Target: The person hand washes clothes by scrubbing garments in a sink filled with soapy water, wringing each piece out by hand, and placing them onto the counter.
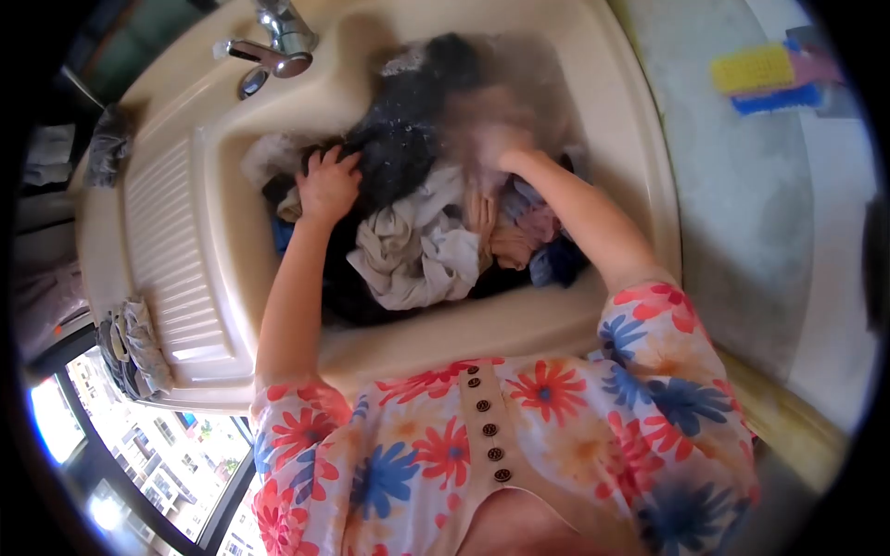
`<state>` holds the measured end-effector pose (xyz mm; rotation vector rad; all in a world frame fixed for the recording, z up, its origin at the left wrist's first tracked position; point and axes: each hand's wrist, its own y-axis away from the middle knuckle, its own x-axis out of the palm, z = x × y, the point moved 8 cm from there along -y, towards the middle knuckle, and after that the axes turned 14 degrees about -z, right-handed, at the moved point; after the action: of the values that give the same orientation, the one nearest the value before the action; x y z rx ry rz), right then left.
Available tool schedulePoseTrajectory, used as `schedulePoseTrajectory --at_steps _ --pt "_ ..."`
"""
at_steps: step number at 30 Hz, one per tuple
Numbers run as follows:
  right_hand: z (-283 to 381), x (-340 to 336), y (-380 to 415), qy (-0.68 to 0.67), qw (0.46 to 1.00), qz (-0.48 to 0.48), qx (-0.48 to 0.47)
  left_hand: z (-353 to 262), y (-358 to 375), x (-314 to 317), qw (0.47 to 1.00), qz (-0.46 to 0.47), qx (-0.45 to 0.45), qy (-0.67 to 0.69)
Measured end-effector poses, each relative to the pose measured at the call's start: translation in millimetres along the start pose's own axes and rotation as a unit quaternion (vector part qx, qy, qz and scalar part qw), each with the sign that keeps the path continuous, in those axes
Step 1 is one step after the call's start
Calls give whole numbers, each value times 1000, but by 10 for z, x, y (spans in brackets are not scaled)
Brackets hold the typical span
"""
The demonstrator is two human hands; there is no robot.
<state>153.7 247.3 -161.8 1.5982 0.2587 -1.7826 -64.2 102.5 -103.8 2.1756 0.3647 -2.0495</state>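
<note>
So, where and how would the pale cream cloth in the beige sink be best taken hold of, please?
I would grip the bunched folds at the left end of the pale cream cloth, coming from above with the left hand. It lies crumpled atop the pile, its raised ridges exposed on that side.

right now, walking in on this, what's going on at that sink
Someone is handling a heap of wet-looking cloth in a beige sink. The left hand is on dark cloth; the right hand is in the heap farther right, too blurred to tell its grip. Pale cloth lies bunched nearer the person, below the tap and within the basin.
</note>
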Motion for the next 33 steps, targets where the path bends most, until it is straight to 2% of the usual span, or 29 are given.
schedulePoseTrajectory --at_steps 2,3,4,6,8,10,11,12,13,14,15,16,18,21,23,24,25,26,28,29,30,32,33 --pt "-112 -184 -80 -95 982 -159 -37 217 -10 185 999 32 -26 2" --pt "-52 -517 90 -133 982 -120 54 303 -31 298 998 52 -35 4" --pt "-55 -674 167 -224 965 -120 66 337 -16 399 996 76 -41 6" --pt "-80 -942 265 -399 905 -125 83 267 -18 240 1000 -5 -28 -11" --pt "129 -1442 523 -500 853 -98 113 122 -8 -69 998 -54 -36 -11" --pt "189 -1731 506 -610 776 -153 47 -122 12 -439 986 -130 4 103" --pt "241 -1910 560 -644 747 -160 52 -261 29 -682 972 -169 22 161" --pt "319 -2160 622 -676 716 -167 53 -490 63 -800 938 -69 0 339" --pt "372 -2379 671 -707 684 -174 54 -782 184 -752 837 106 -47 535" --pt "416 -2575 702 -729 659 -180 40 -1020 284 -776 807 166 0 567" --pt "455 -2745 731 -751 633 -185 26 -1253 400 -720 788 189 48 584" --pt "485 -2839 750 -772 607 -189 13 -1417 504 -619 789 223 49 571" --pt "481 -2949 728 -789 577 -213 -5 -1574 494 -480 676 288 -73 674" --pt "426 -2832 559 -802 551 -231 20 -1401 19 -695 769 2 -75 634" --pt "551 -2740 512 -804 543 -242 29 -1665 -110 -442 712 97 -110 687" --pt "546 -2607 321 -836 508 -207 21 -1800 -153 -372 677 146 -124 711" --pt "454 -2537 187 -842 502 -199 21 -1754 -193 -342 662 116 -181 718" --pt "414 -2483 132 -848 495 -189 24 -1691 -221 -401 651 67 -163 738" --pt "410 -2386 198 -822 531 -204 24 -1428 -241 -451 669 128 -217 699" --pt "398 -2383 223 -809 548 -214 20 -1258 -347 -676 688 65 -198 695" --pt "178 -2046 0 -783 584 -204 66 -1109 -448 -933 703 0 -176 689" --pt "45 -1631 -87 -718 653 -231 69 -892 -576 -1338 752 -32 -167 637" --pt "53 -1448 -71 -689 687 -209 94 -861 -654 -1470 754 -51 -144 639"
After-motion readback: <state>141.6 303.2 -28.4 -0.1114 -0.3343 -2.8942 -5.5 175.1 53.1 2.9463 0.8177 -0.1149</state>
